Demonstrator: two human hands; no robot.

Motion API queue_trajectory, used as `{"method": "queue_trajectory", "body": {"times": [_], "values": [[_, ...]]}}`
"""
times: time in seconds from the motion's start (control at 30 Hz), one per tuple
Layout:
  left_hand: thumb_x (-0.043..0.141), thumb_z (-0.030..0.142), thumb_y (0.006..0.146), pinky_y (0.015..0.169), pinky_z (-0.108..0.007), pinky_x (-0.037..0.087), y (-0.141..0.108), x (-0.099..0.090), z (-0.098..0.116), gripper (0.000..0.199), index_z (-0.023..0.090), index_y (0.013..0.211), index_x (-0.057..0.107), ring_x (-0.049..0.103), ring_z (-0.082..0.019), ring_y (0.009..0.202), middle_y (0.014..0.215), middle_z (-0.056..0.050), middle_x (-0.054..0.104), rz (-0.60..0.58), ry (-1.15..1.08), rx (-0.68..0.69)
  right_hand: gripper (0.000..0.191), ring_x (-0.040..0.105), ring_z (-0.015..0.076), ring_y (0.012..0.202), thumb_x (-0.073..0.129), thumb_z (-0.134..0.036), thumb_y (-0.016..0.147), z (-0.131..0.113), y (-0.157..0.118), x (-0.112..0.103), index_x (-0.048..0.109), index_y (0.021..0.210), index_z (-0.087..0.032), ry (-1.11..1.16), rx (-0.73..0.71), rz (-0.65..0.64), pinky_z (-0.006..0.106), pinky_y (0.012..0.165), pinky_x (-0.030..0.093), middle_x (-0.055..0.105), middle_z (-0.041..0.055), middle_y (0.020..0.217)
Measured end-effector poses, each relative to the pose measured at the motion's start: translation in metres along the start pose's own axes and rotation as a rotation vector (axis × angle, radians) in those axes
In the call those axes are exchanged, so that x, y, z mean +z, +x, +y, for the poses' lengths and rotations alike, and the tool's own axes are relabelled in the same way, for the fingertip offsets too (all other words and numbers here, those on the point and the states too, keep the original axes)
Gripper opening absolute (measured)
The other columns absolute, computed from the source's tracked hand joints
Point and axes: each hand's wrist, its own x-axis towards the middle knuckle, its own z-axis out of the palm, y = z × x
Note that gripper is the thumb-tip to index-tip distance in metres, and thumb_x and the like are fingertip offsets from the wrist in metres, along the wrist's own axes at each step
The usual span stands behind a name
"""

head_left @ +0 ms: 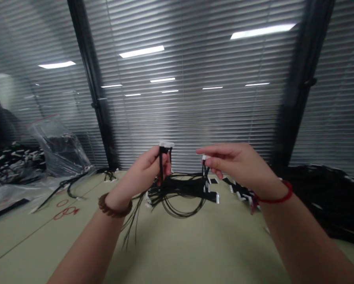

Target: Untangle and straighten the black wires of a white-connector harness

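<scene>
Two wire connectors held up: your left hand (138,175) and right hand (239,165) raise them above the desk (171,252).
Left fingers (162,156) wrap a white connector (166,144), right fingers (215,152) pinch a smaller white connector (204,157); the black wire bundle (179,189) lies below, a black harness heap (321,197) at right.

One head-worn camera looks forward and slightly down from close behind the left hand (146,169) and right hand (239,163), along the worktop (177,252) toward the slatted window blinds (189,79) beyond its far edge.
</scene>
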Motion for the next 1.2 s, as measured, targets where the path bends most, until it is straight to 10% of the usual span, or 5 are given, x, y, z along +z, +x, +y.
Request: {"method": "queue_trajectory", "body": {"times": [0.23, 0.77, 1.0, 1.2], "values": [[0.033, 0.03, 0.094, 0.041, -0.018, 0.036, -0.016, 0.042, 0.009, 0.022, 0.02, 0.081, 0.048, 0.043, -0.009, 0.045, 0.061, 0.003, 0.053, -0.221, 0.041, 0.002, 0.034, 0.054, 0.0086, 0.048, 0.063, -0.028, 0.076, -0.017, -0.008, 0.016, 0.064, 0.108, -0.016, -0.061, -0.041, 0.029, 0.02, 0.042, 0.045, 0.06, 0.0024, 0.074], [0.042, 0.02, 0.088, 0.049, -0.021, 0.032, -0.018, 0.042, 0.015, 0.023, 0.018, 0.066, 0.049, 0.042, -0.01, 0.05, 0.055, 0.005, 0.048, -0.23, 0.124, 0.132, 0.019, 0.057, 0.0148, 0.062, 0.061, -0.03, 0.077, -0.017, -0.009, 0.014, 0.059, 0.08, -0.012, -0.038, -0.033, -0.126, 0.024, 0.052, 0.043, 0.061, 0.0058, 0.07], [0.04, 0.027, 0.079, 0.032, -0.018, 0.03, -0.022, 0.065, 0.003, 0.013, 0.02, 0.068, 0.044, 0.039, -0.008, 0.032, 0.044, 0.008, 0.041, -0.127, -0.132, -0.075, 0.018, 0.042, 0.0064, 0.05, 0.061, -0.027, 0.075, -0.021, -0.009, 0.021, 0.05, 0.074, -0.014, 0.09, -0.006, -0.134, 0.016, 0.042, 0.031, 0.049, -0.0023, 0.057], [0.042, 0.033, 0.082, 0.032, -0.016, 0.023, -0.014, 0.078, -0.013, 0.024, 0.019, 0.063, 0.04, 0.031, -0.005, 0.035, 0.047, 0.008, 0.037, -0.297, -0.236, -0.306, 0.016, 0.039, 0.0042, 0.042, 0.062, -0.024, 0.073, -0.022, -0.011, 0.006, 0.051, 0.069, -0.014, 0.132, -0.059, 0.107, 0.014, 0.038, 0.028, 0.046, -0.005, 0.049]]}}
